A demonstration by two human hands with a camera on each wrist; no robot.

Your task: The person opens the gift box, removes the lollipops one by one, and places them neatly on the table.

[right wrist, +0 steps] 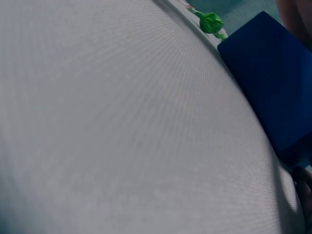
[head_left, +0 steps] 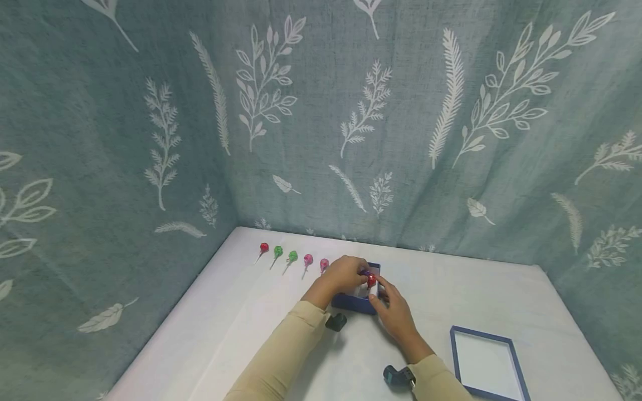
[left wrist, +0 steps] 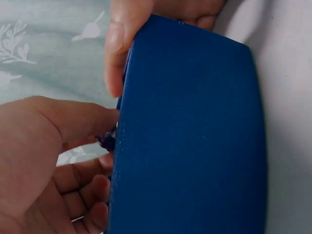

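A blue box (head_left: 355,304) with a pale inside stands open-topped on the table, and both hands are at it. From above, my left hand (head_left: 347,273) reaches over it and pinches a purple-wrapped lollipop (left wrist: 107,141) with thumb and fingers at the rim. A red lollipop (head_left: 371,280) shows at the box's right side, between the two hands. My right hand (head_left: 396,313) grips the right wall of the box, its thumb near the front corner. The box's outer wall (left wrist: 190,126) hides much of the fingers in the left wrist view.
Left of the box lie a red lollipop (head_left: 264,247), green lollipops (head_left: 278,252) and pink lollipops (head_left: 308,259) in a slanting row. A blue-rimmed lid (head_left: 489,362) with a white inside lies at the front right. Patterned curtains (head_left: 321,111) stand behind and left of the white table (head_left: 200,340).
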